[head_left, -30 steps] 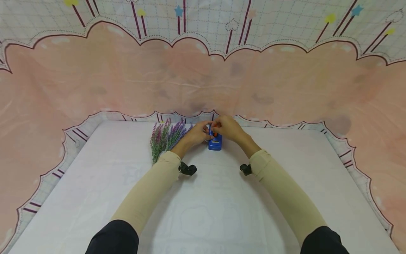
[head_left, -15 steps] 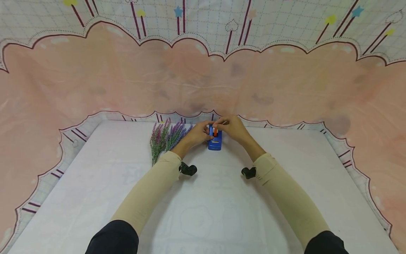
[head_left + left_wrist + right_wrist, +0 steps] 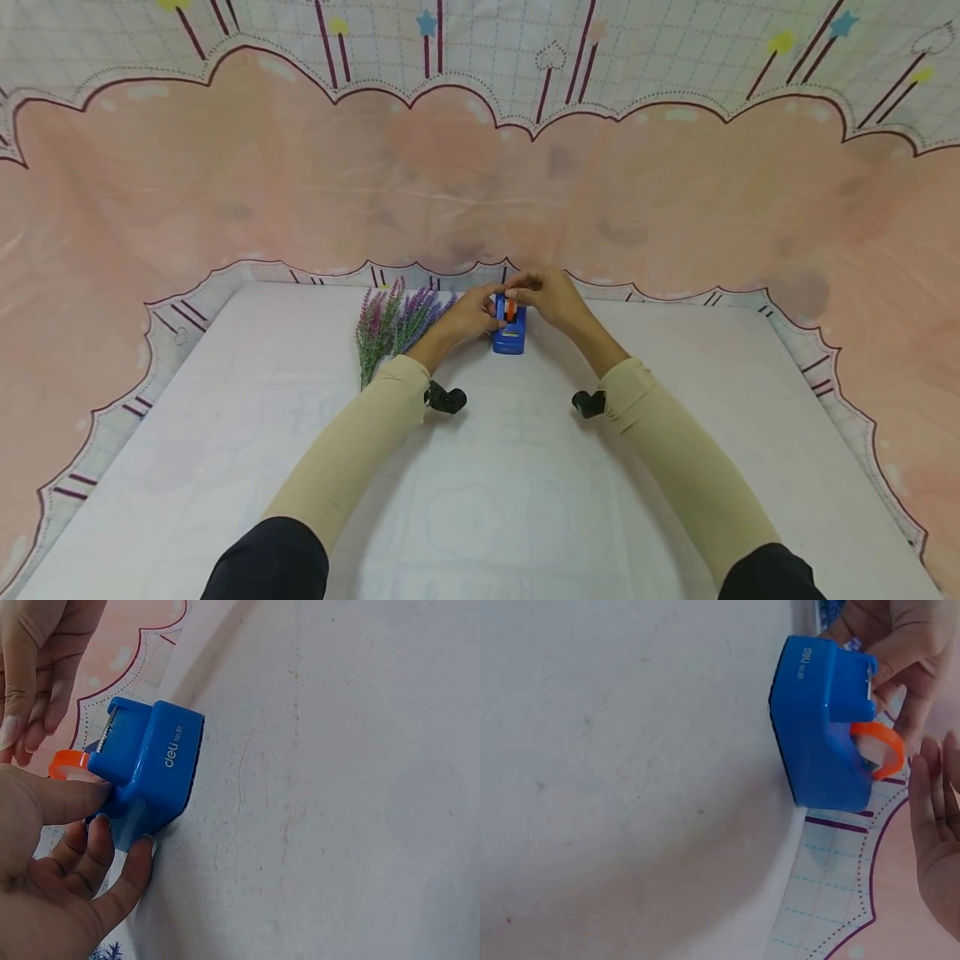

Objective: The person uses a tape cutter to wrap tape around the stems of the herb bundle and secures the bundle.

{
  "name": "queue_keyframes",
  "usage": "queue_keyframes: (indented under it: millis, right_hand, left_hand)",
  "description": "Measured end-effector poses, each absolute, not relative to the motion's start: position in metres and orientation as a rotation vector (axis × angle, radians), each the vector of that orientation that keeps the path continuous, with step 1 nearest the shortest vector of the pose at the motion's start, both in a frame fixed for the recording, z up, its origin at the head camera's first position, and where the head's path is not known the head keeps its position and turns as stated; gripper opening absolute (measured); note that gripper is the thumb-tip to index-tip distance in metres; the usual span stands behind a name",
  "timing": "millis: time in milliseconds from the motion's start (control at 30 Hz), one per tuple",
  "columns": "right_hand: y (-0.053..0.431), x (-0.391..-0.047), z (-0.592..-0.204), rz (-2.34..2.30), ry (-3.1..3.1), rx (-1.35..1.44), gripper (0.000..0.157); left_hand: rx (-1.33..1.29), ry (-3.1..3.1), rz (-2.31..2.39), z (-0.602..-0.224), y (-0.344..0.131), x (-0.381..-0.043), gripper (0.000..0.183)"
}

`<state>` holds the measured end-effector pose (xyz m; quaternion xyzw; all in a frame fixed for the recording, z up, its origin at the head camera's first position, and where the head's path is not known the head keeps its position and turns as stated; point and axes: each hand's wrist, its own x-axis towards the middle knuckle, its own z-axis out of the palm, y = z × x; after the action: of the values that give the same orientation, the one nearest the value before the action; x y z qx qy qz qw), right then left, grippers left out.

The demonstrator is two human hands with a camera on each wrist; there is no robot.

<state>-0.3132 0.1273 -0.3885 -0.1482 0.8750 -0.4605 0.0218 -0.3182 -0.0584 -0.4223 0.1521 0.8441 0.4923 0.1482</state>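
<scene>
A blue tape dispenser [image 3: 510, 337] stands at the table's far edge, its orange tape roll [image 3: 885, 746] seated in the top. In the left wrist view the toothed cutter [image 3: 109, 731] shows at its front end. My left hand [image 3: 470, 315] grips the dispenser from the left, the thumb lying against its side by the roll and the fingers lower down. Just beyond the roll, my right hand [image 3: 551, 298] hovers at the right with its fingers mostly straight, seen from the palm side in the right wrist view. No held object shows in it.
Artificial lavender sprigs [image 3: 393, 325], purple and pink with green stems, lie left of the dispenser, partly behind the left forearm. A white cloth [image 3: 480, 492] covers the table. Behind its far edge hangs a peach patterned backdrop [image 3: 450, 183].
The right hand has drawn back a little to the right from the tape roll, so more of the orange shows. The left hand and the dispenser have stayed in place.
</scene>
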Motion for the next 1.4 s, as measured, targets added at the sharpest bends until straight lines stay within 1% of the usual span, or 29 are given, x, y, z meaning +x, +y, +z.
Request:
queue_keyframes:
  millis: [200,367,667,933,1400]
  right_hand:
    - [0.126,-0.314,-0.386,-1.379,2.747,-0.508,0.014]
    - [0.127,-0.311,-0.387,-1.368,2.774,-0.487,0.014]
    - [0.131,-0.307,-0.392,-1.43,2.788,-0.448,0.015]
    - [0.132,-0.301,-0.392,-1.46,2.797,-0.459,0.012]
    - [0.131,-0.287,-0.385,-1.539,2.747,-0.525,0.018]
  left_hand:
    - [0.423,2.43,1.418,-0.423,-0.059,-0.318,0.062]
    - [0.443,2.429,1.418,-0.422,-0.058,-0.317,0.062]
    - [0.393,2.42,1.426,-0.422,-0.056,-0.316,0.063]
    - [0.408,2.432,1.417,-0.423,-0.055,-0.318,0.062]
    - [0.409,2.437,1.406,-0.423,-0.055,-0.319,0.062]
